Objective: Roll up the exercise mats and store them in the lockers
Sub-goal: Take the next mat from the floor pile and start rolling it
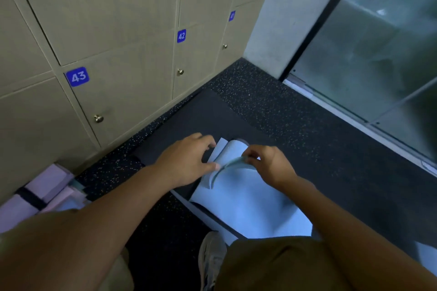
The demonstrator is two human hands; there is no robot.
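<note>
— Where is the mat?

— The light blue mat (pixel 248 198) lies on a dark mat (pixel 208 116), which is spread on the speckled floor (pixel 283 101) in front of the lockers (pixel 113 38). Its far end is curled up; the near end runs under my knee and is cut off there.

— Your hands?

— My left hand (pixel 189 160) is at the left side of the curled edge, thumb against it, fingers bent over the far side. Whether those fingers actually close on the mat I cannot tell; they are hidden behind the knuckles. My right hand (pixel 269 163) pinches the raised edge between thumb and fingertips, fingers curled tight.

— Anything else?

— A pink mat (pixel 45 186) with a dark strap across it, lower left, partly behind my forearm. Doors marked 43 (pixel 77 76), 42 (pixel 181 35) and a third, blurred label. A glass panel (pixel 378 42) on the right, its contents murky. One shoe (pixel 211 260) shows between my knees, toe cut off.
</note>
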